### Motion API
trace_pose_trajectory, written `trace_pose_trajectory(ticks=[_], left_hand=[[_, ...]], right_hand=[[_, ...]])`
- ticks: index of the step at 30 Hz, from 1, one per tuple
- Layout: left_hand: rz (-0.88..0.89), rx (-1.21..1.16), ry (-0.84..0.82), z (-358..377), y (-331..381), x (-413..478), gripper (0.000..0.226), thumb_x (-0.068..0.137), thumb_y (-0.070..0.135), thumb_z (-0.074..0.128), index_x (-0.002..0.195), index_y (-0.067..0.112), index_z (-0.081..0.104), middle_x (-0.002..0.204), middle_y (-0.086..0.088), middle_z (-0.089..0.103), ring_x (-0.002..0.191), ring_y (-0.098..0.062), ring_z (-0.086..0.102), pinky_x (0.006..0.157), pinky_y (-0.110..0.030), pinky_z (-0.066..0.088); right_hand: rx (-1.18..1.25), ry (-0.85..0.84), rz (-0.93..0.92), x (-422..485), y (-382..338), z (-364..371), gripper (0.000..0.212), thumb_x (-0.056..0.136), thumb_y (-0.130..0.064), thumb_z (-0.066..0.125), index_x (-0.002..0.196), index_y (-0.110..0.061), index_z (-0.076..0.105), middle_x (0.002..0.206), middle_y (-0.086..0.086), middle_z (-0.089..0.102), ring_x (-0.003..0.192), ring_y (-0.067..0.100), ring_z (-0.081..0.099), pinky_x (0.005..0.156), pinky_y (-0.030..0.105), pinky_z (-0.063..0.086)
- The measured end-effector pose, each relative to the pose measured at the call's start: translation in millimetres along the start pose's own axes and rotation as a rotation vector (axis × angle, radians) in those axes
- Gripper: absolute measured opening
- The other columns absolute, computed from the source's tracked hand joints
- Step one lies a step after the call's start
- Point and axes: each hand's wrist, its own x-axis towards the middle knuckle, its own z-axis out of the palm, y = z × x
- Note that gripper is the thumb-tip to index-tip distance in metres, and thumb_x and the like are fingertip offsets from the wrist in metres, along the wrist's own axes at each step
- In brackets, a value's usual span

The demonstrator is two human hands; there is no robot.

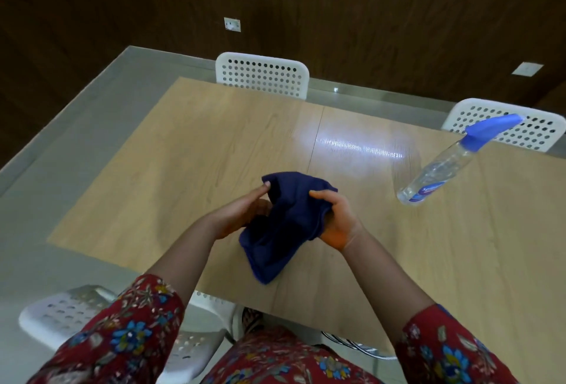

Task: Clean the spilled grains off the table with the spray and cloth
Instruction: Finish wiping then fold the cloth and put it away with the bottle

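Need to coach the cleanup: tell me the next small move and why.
Probably lower the cloth flat onto the table. Both the left hand and right hand hold it bunched above the wood, the spray bottle stands aside, and no grains are visible.

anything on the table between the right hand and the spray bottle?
Nothing visible. The right hand and left hand both hold the dark blue cloth above the table. The spray bottle stands apart to the right, with only bare tabletop between it and the right hand.
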Motion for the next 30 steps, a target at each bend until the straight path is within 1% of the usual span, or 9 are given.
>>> trace_pose_trajectory(ticks=[3,7,10,12,16,19,24,27,30], left_hand=[[0.212,-0.276,0.063,-2.8,0.9,3.3,0.028,0.091,0.043,0.054,0.101,0.017,0.06,0.097,0.004,0.064,0.093,-0.01,0.059,0.085,-0.03,0.041],[0.35,-0.462,0.319,-9.5,5.1,2.2,0.014,0.081,0.02,0.064,0.086,0.017,0.052,0.088,-0.002,0.057,0.088,-0.019,0.052,0.074,-0.029,0.042],[0.23,-0.322,0.378,-14.7,6.4,-7.5,0.028,0.08,0.018,0.067,0.106,0.021,0.057,0.096,-0.003,0.064,0.087,-0.018,0.059,0.066,-0.027,0.046],[0.204,-0.27,0.356,-16.0,9.4,-13.3,0.032,0.086,0.026,0.067,0.117,0.027,0.059,0.104,0.0,0.067,0.093,-0.016,0.063,0.069,-0.028,0.048],[0.317,-0.185,0.514,-17.7,16.2,-18.5,0.009,0.093,0.021,0.06,0.099,0.022,0.067,0.088,0.005,0.069,0.08,-0.01,0.063,0.064,-0.026,0.049],[0.453,-0.061,0.685,-17.9,14.9,-17.3,0.009,0.093,0.016,0.061,0.089,0.021,0.068,0.083,0.005,0.071,0.081,-0.009,0.065,0.073,-0.028,0.052],[0.571,-0.029,0.794,-19.7,24.0,-24.0,0.021,0.084,0.006,0.07,0.094,0.024,0.072,0.091,0.007,0.072,0.09,-0.006,0.067,0.085,-0.024,0.053],[0.575,0.032,0.767,-25.0,32.3,-25.8,0.04,0.081,0.006,0.074,0.114,0.026,0.068,0.094,0.005,0.071,0.087,-0.003,0.066,0.079,-0.018,0.053],[0.522,0.284,0.787,-29.1,43.8,-17.4,0.029,0.078,0.013,0.077,0.105,0.025,0.072,0.093,0.009,0.07,0.085,-0.001,0.064,0.078,-0.021,0.054]], right_hand=[[0.025,-0.113,-0.012,-1.9,-13.7,-4.5,0.064,0.073,-0.018,0.069,0.134,-0.005,0.053,0.124,0.019,0.063,0.104,0.033,0.064,0.084,0.042,0.056],[-0.092,0.156,0.134,-4.4,9.1,-14.1,0.049,0.085,-0.021,0.067,0.132,-0.012,0.055,0.109,0.01,0.071,0.077,0.022,0.073,0.059,0.03,0.058],[-0.116,0.242,0.08,-4.2,12.0,-9.8,0.046,0.088,-0.01,0.066,0.132,-0.004,0.052,0.096,0.011,0.071,0.064,0.016,0.072,0.052,0.025,0.056],[-0.123,0.18,-0.023,-7.5,-1.4,-0.7,0.036,0.09,-0.006,0.063,0.125,-0.003,0.055,0.091,0.009,0.073,0.068,0.014,0.072,0.061,0.025,0.059],[-0.31,0.212,-0.119,-9.8,-9.3,6.9,0.058,0.085,-0.005,0.07,0.136,-0.012,0.042,0.122,0.011,0.061,0.099,0.025,0.067,0.077,0.033,0.058],[-0.433,0.345,-0.206,-9.9,-6.9,10.9,0.058,0.087,-0.007,0.069,0.135,-0.019,0.04,0.123,0.013,0.057,0.102,0.025,0.063,0.076,0.031,0.057],[-0.88,0.298,-0.466,-16.5,-29.8,27.1,0.032,0.09,-0.017,0.065,0.12,-0.028,0.061,0.117,-0.001,0.062,0.104,0.018,0.061,0.063,0.02,0.051],[-1.253,0.3,-0.519,-17.0,-43.7,31.7,0.047,0.084,-0.013,0.067,0.128,-0.025,0.059,0.114,-0.008,0.058,0.102,0.013,0.056,0.076,0.027,0.052],[-1.495,0.414,-0.62,-0.7,-55.6,27.6,0.037,0.087,-0.008,0.055,0.119,-0.023,0.065,0.11,-0.002,0.058,0.096,0.02,0.058,0.079,0.03,0.049]])
